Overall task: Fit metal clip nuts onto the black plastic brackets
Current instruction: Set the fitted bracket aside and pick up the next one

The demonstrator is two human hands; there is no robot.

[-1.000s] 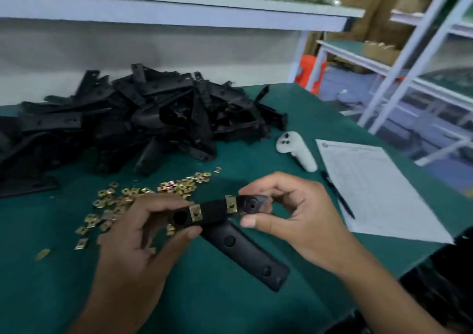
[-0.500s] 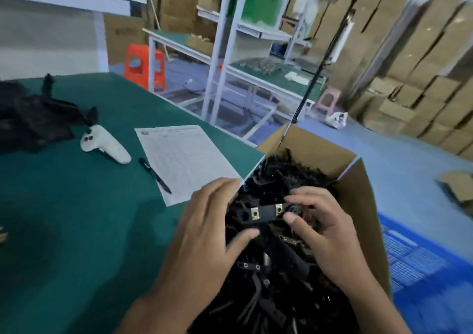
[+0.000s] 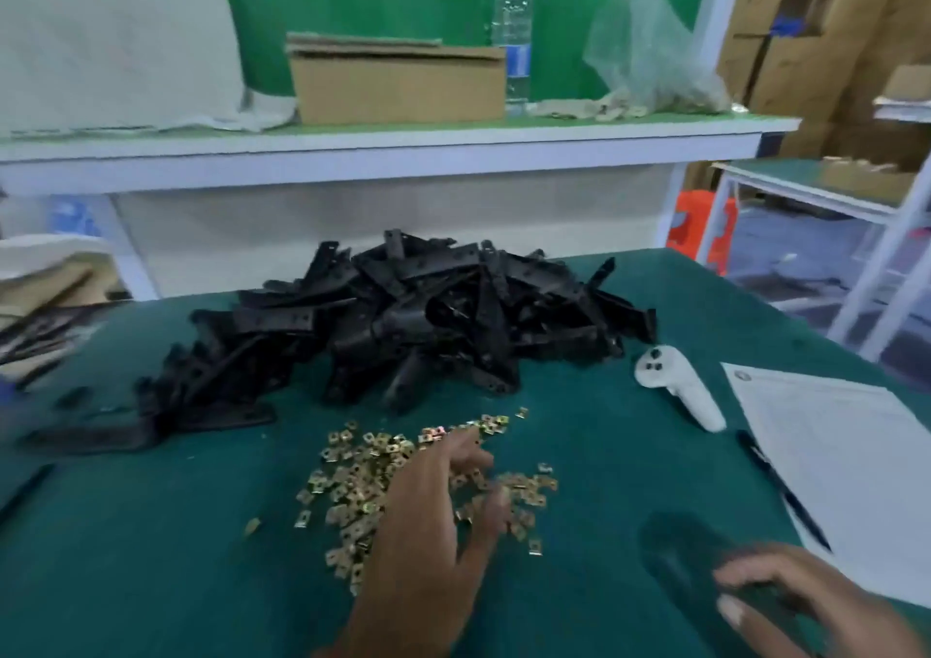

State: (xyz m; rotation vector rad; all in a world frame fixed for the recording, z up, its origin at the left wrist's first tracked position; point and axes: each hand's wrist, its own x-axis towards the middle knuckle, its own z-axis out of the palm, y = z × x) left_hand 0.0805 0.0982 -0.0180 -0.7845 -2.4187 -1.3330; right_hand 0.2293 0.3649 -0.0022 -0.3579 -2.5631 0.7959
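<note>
A heap of black plastic brackets [image 3: 403, 325] lies at the back of the green table [image 3: 151, 556]. In front of it, several brass-coloured clip nuts [image 3: 362, 486] are scattered loosely. My left hand [image 3: 433, 521] reaches onto the nuts, fingers spread and fingertips touching them; I see no nut pinched. My right hand [image 3: 796, 602] is at the lower right, blurred, with fingers and thumb curled. A dark blurred shape [image 3: 680, 546] runs up-left from it; I cannot tell whether that is a bracket in the hand or a shadow.
A white controller [image 3: 675, 385] lies right of the heap, with a printed sheet [image 3: 846, 456] and a black pen [image 3: 781, 491] beyond it. Behind the table, a white shelf [image 3: 383, 148] holds a cardboard box [image 3: 398, 83], a water bottle [image 3: 514, 27] and plastic bags.
The view swung back from the cardboard box of fitted brackets to the table. Both hands left that bracket. My left hand now rests on the clip nuts, and my right hand trails at the lower right.
</note>
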